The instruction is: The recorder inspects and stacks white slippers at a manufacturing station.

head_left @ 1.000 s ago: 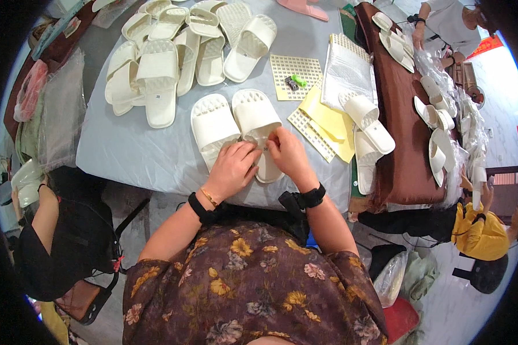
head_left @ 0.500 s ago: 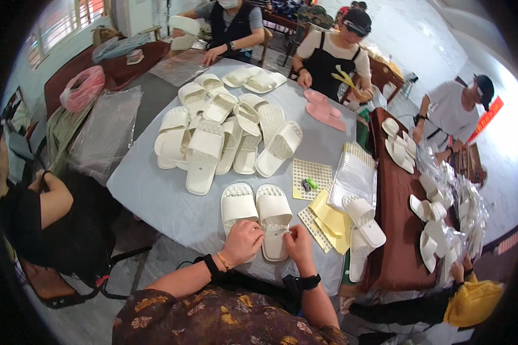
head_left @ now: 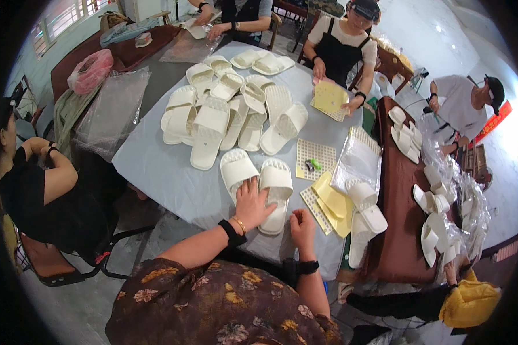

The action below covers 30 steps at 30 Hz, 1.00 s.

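Two white slide slippers lie side by side at the near edge of a grey table (head_left: 161,172): a left slipper (head_left: 236,169) and a right slipper (head_left: 276,190). My left hand (head_left: 252,202) rests flat on them, fingers spread across both. My right hand (head_left: 302,225) lies on the table edge just right of the right slipper's heel, fingers loosely curled, holding nothing that I can see. Both wrists wear black bands.
A heap of white slippers (head_left: 224,109) fills the table's middle. Yellow and white perforated sheets (head_left: 328,198), a clear bag (head_left: 360,158) and more slippers (head_left: 365,210) lie to the right. A brown table (head_left: 397,230) stands beyond. Several people sit around.
My head has lifted, so the view takes in more of the room. My left hand has spread flat over the two slippers. My right hand has come off the slipper to the table edge.
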### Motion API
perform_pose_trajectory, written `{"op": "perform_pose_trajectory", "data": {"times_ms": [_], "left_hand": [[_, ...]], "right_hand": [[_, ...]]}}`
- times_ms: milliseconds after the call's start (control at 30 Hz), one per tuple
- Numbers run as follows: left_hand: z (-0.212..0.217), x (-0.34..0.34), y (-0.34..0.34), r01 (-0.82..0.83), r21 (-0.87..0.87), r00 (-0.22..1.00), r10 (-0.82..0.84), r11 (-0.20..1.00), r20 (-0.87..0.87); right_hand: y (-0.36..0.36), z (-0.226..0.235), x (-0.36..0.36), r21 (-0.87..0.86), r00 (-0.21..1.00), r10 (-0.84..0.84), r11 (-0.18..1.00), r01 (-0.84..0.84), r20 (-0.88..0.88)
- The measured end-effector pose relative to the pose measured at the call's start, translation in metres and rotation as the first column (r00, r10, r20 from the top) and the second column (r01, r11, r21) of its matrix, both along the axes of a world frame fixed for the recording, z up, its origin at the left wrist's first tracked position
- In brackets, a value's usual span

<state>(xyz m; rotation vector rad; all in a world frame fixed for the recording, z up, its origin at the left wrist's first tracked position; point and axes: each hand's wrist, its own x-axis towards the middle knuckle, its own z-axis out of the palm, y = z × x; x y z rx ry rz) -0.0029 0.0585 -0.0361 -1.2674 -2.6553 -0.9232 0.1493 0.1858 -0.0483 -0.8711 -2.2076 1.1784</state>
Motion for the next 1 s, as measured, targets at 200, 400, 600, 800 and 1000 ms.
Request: {"op": "perform_pose_trajectory", "data": {"times_ms": [200, 400, 600, 800, 1000], "left_hand": [[0.001, 0.000, -0.013, 0.046, 0.053, 0.999, -0.046, 0.998, 0.006], [0.031, 0.003, -0.043, 0.113, 0.167, 0.992, -0.119, 0.979, 0.029], [0.099, -0.062, -0.038, 0.190, 0.271, 0.966, -0.129, 0.944, -0.226], [0.166, -0.193, -0.004, 0.027, 0.163, 0.928, 0.036, 0.986, -0.371], [0.074, -0.184, -0.008, 0.072, 0.014, 0.957, -0.065, 0.997, -0.281]], "right_hand": [[-0.001, -0.002, -0.005, 0.017, 0.997, -0.016, 1.000, 0.018, -0.069], [-0.001, 0.000, 0.000, -0.010, 0.995, -0.049, 0.999, 0.048, -0.085], [0.000, -0.004, -0.002, 0.064, 0.998, -0.019, 0.998, 0.023, -0.063], [-0.005, 0.002, -0.002, 0.022, 0.991, 0.007, 1.000, -0.004, -0.130], [0.055, 0.024, 0.073, -0.077, 0.983, -0.148, 0.987, 0.140, -0.112]]}}
